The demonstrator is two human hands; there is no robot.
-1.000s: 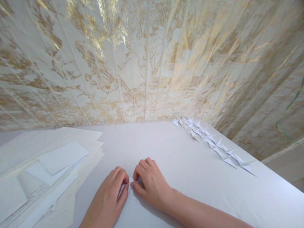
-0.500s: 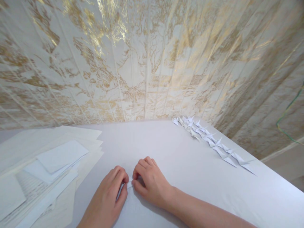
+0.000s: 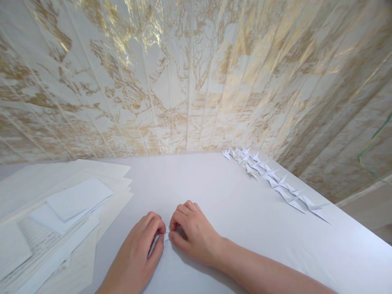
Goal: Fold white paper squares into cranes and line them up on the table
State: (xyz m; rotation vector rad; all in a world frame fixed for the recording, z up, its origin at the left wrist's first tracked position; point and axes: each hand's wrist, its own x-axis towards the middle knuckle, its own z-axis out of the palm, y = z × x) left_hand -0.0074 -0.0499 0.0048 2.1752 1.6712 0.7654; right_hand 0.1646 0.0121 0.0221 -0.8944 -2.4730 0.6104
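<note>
Between the curled left hand (image 3: 142,241) and right hand (image 3: 192,229), thumbs close to fingers, a small white paper (image 3: 166,236) is being pinched; folded figures (image 3: 284,194) are lying beyond the right hand, loose sheets (image 3: 79,197) beside the left.

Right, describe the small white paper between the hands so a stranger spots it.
On the smooth white table, find the bare left hand and bare right hand, nearly meeting. The small white paper bridges them; unlike the flat pale paper sheets and pointed white paper figures, only a sliver shows.
</note>
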